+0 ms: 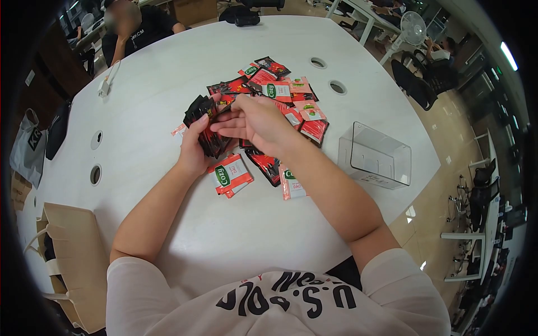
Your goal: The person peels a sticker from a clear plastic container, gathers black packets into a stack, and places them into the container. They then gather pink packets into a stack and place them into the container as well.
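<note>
My left hand (pixel 193 147) grips a stack of black-and-red sachets (pixel 203 120), held upright over the white table (pixel 168 73). My right hand (pixel 255 120) rests against the top of that stack, fingers extended on the uppermost sachet. Beyond and under my hands lies a loose pile of sachets (pixel 280 89): red, black and pink ones, several with a green "Cozy" label. Two orange Cozy sachets (pixel 231 175) lie just below my left hand, and a pink one (pixel 291 185) sits under my right forearm.
A clear plastic box (pixel 374 157) lies on its side at the table's right edge. Round cable holes (pixel 96 175) dot the tabletop. Another person in black (pixel 137 28) sits at the far left. A paper bag (pixel 73 252) stands at the near left, a fan (pixel 413 27) at the back right.
</note>
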`<state>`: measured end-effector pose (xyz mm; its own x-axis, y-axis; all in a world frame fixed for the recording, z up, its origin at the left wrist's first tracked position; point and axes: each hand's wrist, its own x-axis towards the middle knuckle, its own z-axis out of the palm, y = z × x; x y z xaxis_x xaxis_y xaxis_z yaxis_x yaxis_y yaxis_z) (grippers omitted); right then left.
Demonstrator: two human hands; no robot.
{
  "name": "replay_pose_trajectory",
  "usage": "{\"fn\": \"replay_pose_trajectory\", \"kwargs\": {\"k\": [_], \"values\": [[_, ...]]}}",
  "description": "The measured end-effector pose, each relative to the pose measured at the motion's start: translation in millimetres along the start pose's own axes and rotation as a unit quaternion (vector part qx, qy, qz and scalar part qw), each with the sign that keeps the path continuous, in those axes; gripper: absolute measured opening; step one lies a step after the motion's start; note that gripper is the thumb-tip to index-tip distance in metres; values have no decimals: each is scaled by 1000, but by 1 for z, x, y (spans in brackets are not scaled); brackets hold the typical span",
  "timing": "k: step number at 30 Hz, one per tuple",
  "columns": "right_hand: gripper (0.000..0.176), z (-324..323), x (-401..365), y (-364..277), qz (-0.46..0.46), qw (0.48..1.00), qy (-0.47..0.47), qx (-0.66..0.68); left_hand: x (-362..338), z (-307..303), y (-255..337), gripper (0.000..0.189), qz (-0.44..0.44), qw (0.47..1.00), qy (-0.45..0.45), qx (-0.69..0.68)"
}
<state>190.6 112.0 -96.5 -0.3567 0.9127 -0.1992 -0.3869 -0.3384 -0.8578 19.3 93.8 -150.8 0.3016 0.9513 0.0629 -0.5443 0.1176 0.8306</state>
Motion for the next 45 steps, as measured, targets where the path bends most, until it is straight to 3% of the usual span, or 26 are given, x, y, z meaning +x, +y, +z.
{"fn": "replay_pose_trajectory", "kwargs": {"k": [4,11,14,15,16,17,18,19,22,23,26,29,32,35,39,42,43,45], "values": [[21,-3,10,17,-10,995,9,97,7,-16,-5,64,-13,999,-43,-14],[13,-5,10,11,43,986,-43,155,7,-11,0,58,-71,997,-6,8],[13,-11,9,-4,-7,999,-35,38,11,-18,3,56,-88,994,29,-65],[15,-15,14,-3,-61,997,2,-52,14,-21,2,54,-81,990,42,-104],[18,-21,17,-3,-137,960,19,-243,17,-23,2,51,-73,985,54,-144],[21,-27,18,-3,-209,881,36,-423,21,-24,1,52,-52,980,100,-163],[26,-33,21,-2,-272,763,52,-584,22,-27,0,54,-48,977,98,-185],[43,-41,24,8,-369,671,59,-641,23,-32,1,57,-46,973,95,-207],[53,-54,35,45,-435,566,64,-698,21,-26,5,62,-51,963,84,-251],[63,-60,39,53,-406,561,51,-720,20,-29,4,62,-49,964,65,-255],[51,-41,25,39,-302,586,51,-750,21,-34,4,59,-51,956,38,-286],[33,-43,27,40,-306,544,13,-781,21,-36,5,57,-52,949,25,-310],[21,-45,31,30,-383,600,61,-699,22,-36,4,60,-44,951,26,-305],[20,-29,17,-1,-373,747,133,-535,21,-34,4,62,-41,953,33,-298],[19,-16,11,-17,-429,816,172,-348,22,-29,2,61,-47,962,64,-261],[20,-4,4,-7,-437,806,173,-360,21,-19,3,58,-66,981,84,-164],[25,4,-3,-4,-398,823,148,-377,20,-24,2,55,-73,988,17,-131],[30,14,-7,27,-412,789,112,-442,16,-14,-2,55,-80,992,59,-80]]}}
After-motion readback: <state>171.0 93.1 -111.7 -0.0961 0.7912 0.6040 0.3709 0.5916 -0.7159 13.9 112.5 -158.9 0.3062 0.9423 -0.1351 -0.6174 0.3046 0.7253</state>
